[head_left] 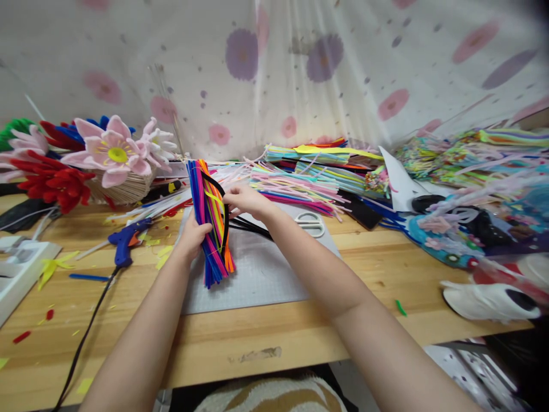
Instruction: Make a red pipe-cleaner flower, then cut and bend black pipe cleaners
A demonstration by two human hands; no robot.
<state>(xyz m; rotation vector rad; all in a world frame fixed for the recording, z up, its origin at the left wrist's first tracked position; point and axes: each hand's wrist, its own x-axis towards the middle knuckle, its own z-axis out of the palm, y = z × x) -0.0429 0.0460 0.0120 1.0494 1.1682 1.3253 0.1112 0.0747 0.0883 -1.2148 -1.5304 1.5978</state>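
A bundle of pipe cleaners (200,197) in blue, purple, pink, yellow and orange stands tilted above the grey cutting mat (261,274). My left hand (195,236) is closed around its left side, with the thumb across the front. At the bundle's right side, my right hand (245,201) has its fingertips pinched on a black pipe cleaner (226,226) that bows outward from the rest. A yellow one bends out close to the same fingertips. Below the right wrist, several loose black pipe cleaners (253,227) lie on the mat.
White-handled scissors (309,224) rest on the mat's right part. A blue glue gun (125,241) with a black cord lies left. Pipe-cleaner flowers (115,151) stand behind it. Piles of pipe cleaners (300,183) line the back. A white power strip (26,269) sits far left.
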